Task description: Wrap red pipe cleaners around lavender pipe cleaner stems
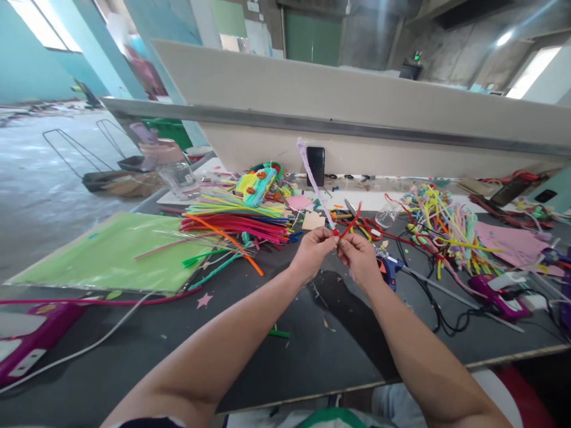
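My left hand (pixel 316 252) pinches the lower end of a twisted lilac pipe cleaner stem (pixel 314 181), which points up and slightly left. A red pipe cleaner (pixel 354 219) is bent round that end, and my right hand (pixel 358 257) pinches it close beside the left. One red end sticks up to the right. The fingertips of both hands nearly meet above the dark table (pixel 294 380). Just right of my right hand lies a blue glue gun (pixel 391 270). The fingers hide the exact spot where red and lilac join.
A heap of coloured pipe cleaners (pixel 236 223) lies left, beside a green sheet pack (pixel 111 252) and a bottle (pixel 167 166). More pipe cleaners (pixel 450 229) are piled right. Purple power strips (pixel 499 300) and black cables (pixel 439 309) lie there. A phone (pixel 316 165) leans on the partition.
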Demonstrator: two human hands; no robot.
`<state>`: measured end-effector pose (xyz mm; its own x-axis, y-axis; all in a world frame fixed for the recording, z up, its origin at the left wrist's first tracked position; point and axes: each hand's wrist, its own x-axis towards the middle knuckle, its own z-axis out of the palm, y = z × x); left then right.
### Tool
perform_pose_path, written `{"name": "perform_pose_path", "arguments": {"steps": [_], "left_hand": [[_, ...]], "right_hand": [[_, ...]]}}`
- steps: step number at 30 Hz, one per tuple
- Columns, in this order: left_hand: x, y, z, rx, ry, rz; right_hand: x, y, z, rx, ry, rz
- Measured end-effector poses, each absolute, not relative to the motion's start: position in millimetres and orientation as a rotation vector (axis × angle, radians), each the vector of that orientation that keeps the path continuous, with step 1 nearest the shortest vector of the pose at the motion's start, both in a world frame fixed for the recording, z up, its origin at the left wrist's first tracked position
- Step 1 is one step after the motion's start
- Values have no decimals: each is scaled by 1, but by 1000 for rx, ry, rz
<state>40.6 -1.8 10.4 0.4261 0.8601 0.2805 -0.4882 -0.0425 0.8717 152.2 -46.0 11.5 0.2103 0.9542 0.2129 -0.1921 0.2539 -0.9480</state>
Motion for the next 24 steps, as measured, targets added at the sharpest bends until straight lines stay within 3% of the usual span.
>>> {"name": "perform_pose_path", "arguments": {"steps": [13,18,24], "left_hand": [[11,19,42,1631,176,984],[6,18,49,1796,140,844],[7,23,48,1986,350,1080]], "right_hand": [[150,-60,24,-654,-951,1696],[148,-62,27,-645,-955,1736],[152,-61,29,-640,-924,1583]]}}
